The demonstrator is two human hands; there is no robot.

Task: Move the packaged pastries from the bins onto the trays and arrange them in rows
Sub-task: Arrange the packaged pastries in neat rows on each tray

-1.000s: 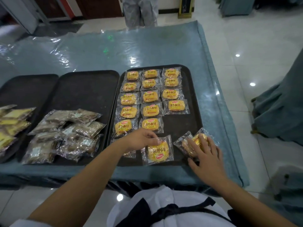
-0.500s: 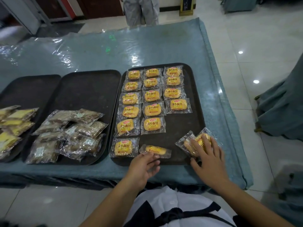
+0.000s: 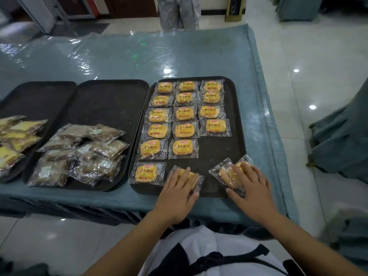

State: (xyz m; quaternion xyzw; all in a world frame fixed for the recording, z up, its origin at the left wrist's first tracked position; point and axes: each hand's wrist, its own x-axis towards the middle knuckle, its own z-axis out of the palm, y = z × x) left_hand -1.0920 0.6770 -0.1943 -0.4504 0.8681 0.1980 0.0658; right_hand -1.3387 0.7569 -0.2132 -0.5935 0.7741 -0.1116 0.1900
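Where wrappers face up, I read 小面包 on yellow buns [image 3: 183, 147] rowed on right tray [image 3: 238, 136]. Left hand [image 3: 176, 193] now flat atop near-edge pack [image 3: 196, 179], earlier just short; right hand [image 3: 252, 187] still pressing corner packs [image 3: 223, 170], grips released.

Fifteen yellow bun packets [image 3: 183, 112], clear-wrapped with red logos, lie flat in three columns on the right-hand black tray [image 3: 237, 124]. A sixteenth packet [image 3: 194, 179] lies skewed at the near edge under a flat hand. A small stack of packets [image 3: 225, 172], perhaps two, lies tilted at the near right corner.
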